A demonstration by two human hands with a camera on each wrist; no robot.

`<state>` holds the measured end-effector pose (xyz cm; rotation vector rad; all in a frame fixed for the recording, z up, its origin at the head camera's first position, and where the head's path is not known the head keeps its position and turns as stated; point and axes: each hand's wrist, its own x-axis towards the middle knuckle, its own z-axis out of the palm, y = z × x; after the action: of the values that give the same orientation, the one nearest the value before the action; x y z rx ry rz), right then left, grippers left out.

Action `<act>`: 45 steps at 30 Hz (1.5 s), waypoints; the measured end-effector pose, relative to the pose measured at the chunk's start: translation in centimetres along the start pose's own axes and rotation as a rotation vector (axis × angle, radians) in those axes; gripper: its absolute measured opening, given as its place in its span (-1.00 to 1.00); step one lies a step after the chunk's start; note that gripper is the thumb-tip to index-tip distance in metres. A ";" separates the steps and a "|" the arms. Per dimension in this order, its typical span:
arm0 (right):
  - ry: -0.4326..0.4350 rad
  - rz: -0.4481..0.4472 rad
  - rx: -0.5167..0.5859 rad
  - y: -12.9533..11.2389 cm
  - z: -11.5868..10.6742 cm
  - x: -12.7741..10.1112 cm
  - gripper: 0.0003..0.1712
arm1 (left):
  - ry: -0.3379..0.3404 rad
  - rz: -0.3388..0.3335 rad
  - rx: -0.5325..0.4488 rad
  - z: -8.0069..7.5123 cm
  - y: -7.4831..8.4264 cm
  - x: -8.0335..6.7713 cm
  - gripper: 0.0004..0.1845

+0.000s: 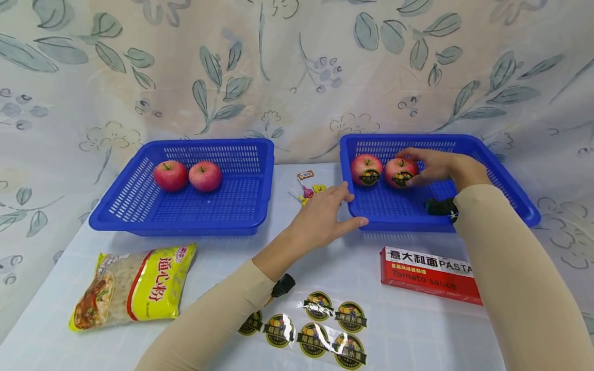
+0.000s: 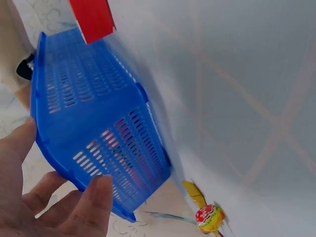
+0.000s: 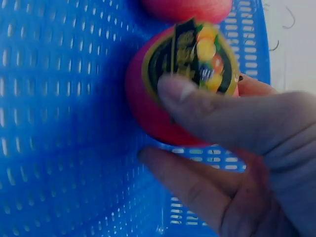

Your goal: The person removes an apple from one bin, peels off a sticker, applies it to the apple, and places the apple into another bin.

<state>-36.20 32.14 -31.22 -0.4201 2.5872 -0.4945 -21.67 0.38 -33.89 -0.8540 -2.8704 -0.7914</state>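
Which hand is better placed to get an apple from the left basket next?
Probably the left hand: it holds no fruit and is nearer the left basket, by the corner of the right basket. The right hand is farther away, gripping a stickered apple.

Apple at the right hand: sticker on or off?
On: the right wrist view shows the round sticker against the apple, partly covered by the right hand. Fully stuck: can't tell.

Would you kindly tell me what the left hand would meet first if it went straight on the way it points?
Most likely the near end of the blue basket on the right: the left hand appears close beside its rim, though I cannot tell whether they touch.
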 end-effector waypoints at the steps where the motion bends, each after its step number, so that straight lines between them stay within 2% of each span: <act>1: 0.005 0.002 -0.016 -0.2 -0.1 -0.1 -0.08 | -0.006 0.001 0.002 -0.1 0.0 0.0 -0.25; 5: 0.020 0.015 -0.049 -0.8 -0.6 -0.9 0.00 | -0.057 0.009 0.002 -0.8 0.1 0.1 -0.30; 9: 0.040 -0.012 -0.078 -1.9 -1.5 -2.0 0.03 | -0.089 0.025 -0.003 -1.9 -0.3 -0.2 -0.37; 13: 0.086 -0.048 -0.115 -3.7 -1.9 -3.2 0.03 | -0.060 0.042 -0.002 -3.6 -1.4 -0.8 -0.39; 16: 0.129 -0.062 -0.121 -5.7 -1.5 -4.2 0.09 | -0.031 0.023 0.004 -5.4 -2.5 -1.5 -0.43; 20: 0.184 -0.120 -0.105 -8.5 -0.4 -5.4 0.09 | -0.020 -0.034 0.021 -7.6 -4.4 -2.5 -0.47; 24: 0.230 -0.198 -0.093 -10.9 0.9 -6.1 -0.03 | -0.016 -0.073 0.046 -9.6 -6.2 -3.3 -0.47; 32: 0.295 -0.317 -0.056 -14.0 4.1 -6.4 -0.18 | 0.007 -0.127 0.053 -12.7 -9.3 -4.0 -0.45; 38: 0.262 -0.471 -0.013 -16.6 6.7 -5.8 -0.19 | -0.032 -0.166 0.093 -15.0 -11.2 -4.5 -0.43; 45: 0.225 -0.608 0.063 -19.0 9.2 -5.0 -0.24 | -0.046 -0.170 0.112 -17.6 -13.1 -4.4 -0.41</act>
<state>-23.55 14.69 -29.04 -1.2025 2.6128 -0.8641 -26.58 -19.75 -25.42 -0.6307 -3.0254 -0.6244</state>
